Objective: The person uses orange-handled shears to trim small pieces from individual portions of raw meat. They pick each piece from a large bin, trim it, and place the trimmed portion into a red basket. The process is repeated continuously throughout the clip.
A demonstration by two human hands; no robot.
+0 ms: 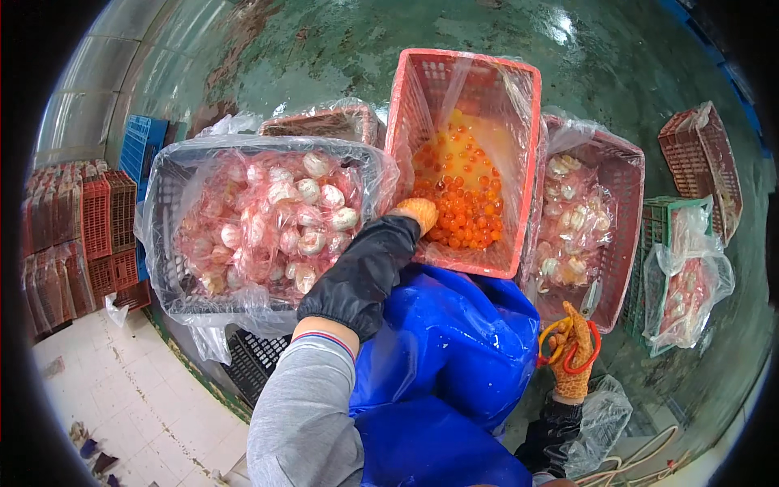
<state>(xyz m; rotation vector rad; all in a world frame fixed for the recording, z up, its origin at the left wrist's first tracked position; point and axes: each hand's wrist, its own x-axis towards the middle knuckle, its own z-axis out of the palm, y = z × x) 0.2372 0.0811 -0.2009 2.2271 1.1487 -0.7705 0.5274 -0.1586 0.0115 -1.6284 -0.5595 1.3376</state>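
My left hand [419,213], in an orange glove with a black sleeve cover, reaches over the near rim of a red plastic-lined crate [519,146] holding orange roe pieces [462,203]. Whether it holds anything I cannot tell. My right hand [572,353], also in an orange glove, is low at the right, gripping red-and-yellow handled scissors [591,345] whose blades point up toward a dark red crate [629,211] of pale shellfish. A blue apron [442,357] covers my lap.
A grey lined crate [166,243] full of pink-white shellfish stands at the left. A green crate [649,243] and a brown crate [698,154] sit at the right on a wet green floor. Stacked red crates [73,235] and a blue one [142,146] stand far left.
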